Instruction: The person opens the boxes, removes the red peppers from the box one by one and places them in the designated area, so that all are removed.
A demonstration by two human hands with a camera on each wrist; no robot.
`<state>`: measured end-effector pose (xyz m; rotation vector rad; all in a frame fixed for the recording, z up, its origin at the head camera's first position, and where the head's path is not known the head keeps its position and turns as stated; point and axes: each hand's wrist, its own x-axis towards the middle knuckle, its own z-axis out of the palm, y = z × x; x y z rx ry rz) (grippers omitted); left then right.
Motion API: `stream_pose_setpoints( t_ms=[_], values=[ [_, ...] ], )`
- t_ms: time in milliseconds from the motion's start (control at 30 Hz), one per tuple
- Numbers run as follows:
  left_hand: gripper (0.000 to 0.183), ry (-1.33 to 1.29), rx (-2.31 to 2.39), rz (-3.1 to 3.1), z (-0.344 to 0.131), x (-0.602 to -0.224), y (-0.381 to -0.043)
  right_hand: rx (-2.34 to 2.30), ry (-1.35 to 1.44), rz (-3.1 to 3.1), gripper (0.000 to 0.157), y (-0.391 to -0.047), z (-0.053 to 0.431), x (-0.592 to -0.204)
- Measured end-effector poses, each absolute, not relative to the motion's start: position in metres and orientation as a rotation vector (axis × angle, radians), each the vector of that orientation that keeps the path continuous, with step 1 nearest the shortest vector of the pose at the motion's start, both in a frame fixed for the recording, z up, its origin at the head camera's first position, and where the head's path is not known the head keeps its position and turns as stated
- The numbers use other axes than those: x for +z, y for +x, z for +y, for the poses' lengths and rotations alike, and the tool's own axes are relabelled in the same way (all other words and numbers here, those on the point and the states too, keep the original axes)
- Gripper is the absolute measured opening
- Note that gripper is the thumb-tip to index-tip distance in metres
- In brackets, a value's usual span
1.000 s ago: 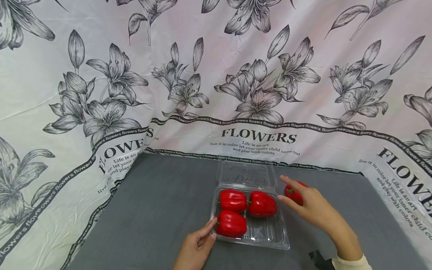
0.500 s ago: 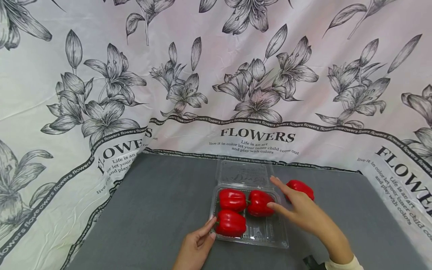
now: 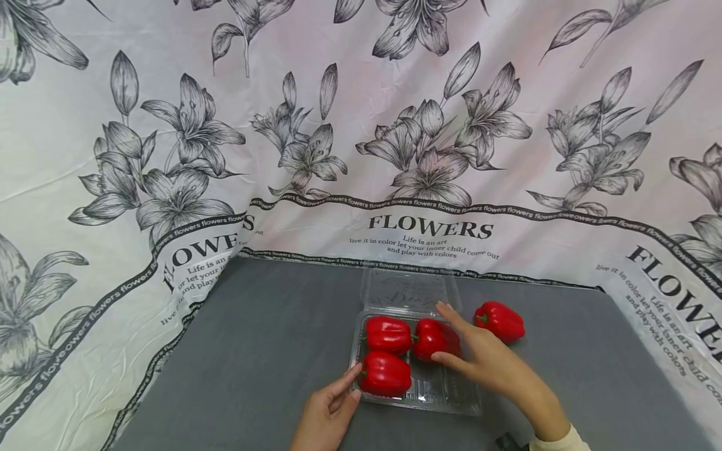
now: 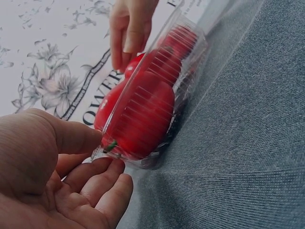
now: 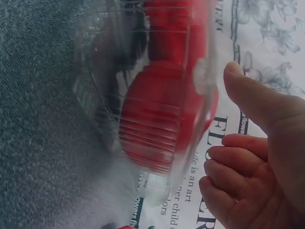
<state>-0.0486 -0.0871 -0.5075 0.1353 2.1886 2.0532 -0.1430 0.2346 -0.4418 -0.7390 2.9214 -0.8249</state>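
A clear plastic clamshell container (image 3: 434,396) lies on the grey surface with three red bell peppers inside. My left hand (image 3: 326,410) pinches its near left corner; in the left wrist view the thumb is on the rim and fingers curl below. Closest to that hand is the front pepper (image 3: 386,374); behind it lies another pepper (image 3: 388,334). Above the right-hand pepper (image 3: 430,338), my right hand (image 3: 486,356) hovers with fingers spread, partly covering it. The right wrist view shows this hand (image 5: 257,157) beside the container's rim, holding nothing.
Another red bell pepper (image 3: 502,321) lies on the table just right of the container. The container's lid (image 3: 408,291) is folded back toward the flower-printed cloth (image 3: 316,228) behind. A grey cloth (image 3: 271,351) covers the table.
My right hand has moved left, from beside the loose pepper to over the right-hand pepper in the container. The loose pepper is now uncovered. My left hand keeps its place at the corner.
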Motion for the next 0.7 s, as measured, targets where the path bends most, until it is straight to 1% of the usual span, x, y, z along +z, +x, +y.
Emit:
stream_pose_setpoints(
  t_ms=[367, 700],
  values=[
    [0.046, 0.153, 2.061, 2.195, -0.086, -0.508, -0.049, -0.794, -0.800, 2.915, 0.099, -0.147, 0.226, -0.448],
    [0.045, 0.153, 2.047, 2.221, -0.087, -0.509, -0.048, -0.733, -0.785, 2.943, 0.099, -0.146, 0.223, -0.454]
  ],
)
